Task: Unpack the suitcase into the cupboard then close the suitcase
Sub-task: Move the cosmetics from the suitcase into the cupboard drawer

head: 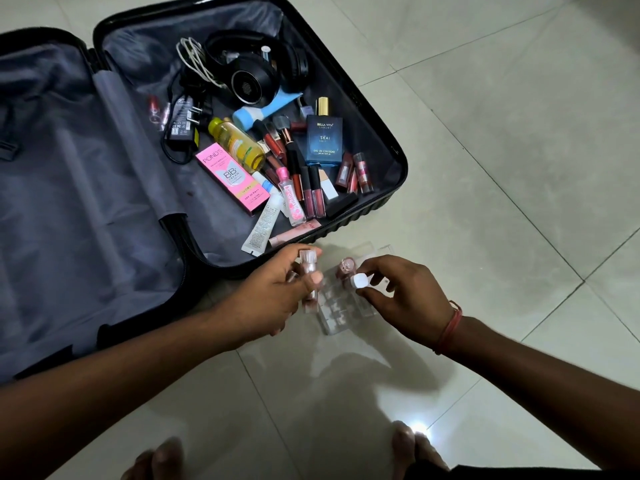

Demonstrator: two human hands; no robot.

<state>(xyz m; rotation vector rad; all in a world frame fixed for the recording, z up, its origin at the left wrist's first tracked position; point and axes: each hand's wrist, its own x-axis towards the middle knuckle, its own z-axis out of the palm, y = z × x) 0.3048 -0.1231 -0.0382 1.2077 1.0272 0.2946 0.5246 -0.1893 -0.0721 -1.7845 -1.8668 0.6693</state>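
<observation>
Left hand fingers curled round a small clear pinkish tube, thumb pressing its side, tube upright-ish. Right hand fingers pinching a small item with a white cap; what's under the cap is hidden by the fingers. Just beside that cap, a small brownish-pink bottle sits in a clear plastic organizer lying on the floor between the two hands. Organizer is see-through, compartments hard to count. Red thread band on the right wrist.

Suitcase lies open flat on the tiled floor, just beyond the hands, black shell, grey lining. Left half shows only lining. Right half holds a loose pile: black headphones, white cable, black charger adapter, yellow bottle, pink Pond's BB cream box, blue Bella Vita cologne box, clear Gulabari bottle with pink cap, white tube, light blue-capped bottle, several dark red lip glosses scattered round the cologne box. Two small pink items near the hinge side, apart from the pile.

Person's bare toes at bottom edge. Cupboard not in view.
</observation>
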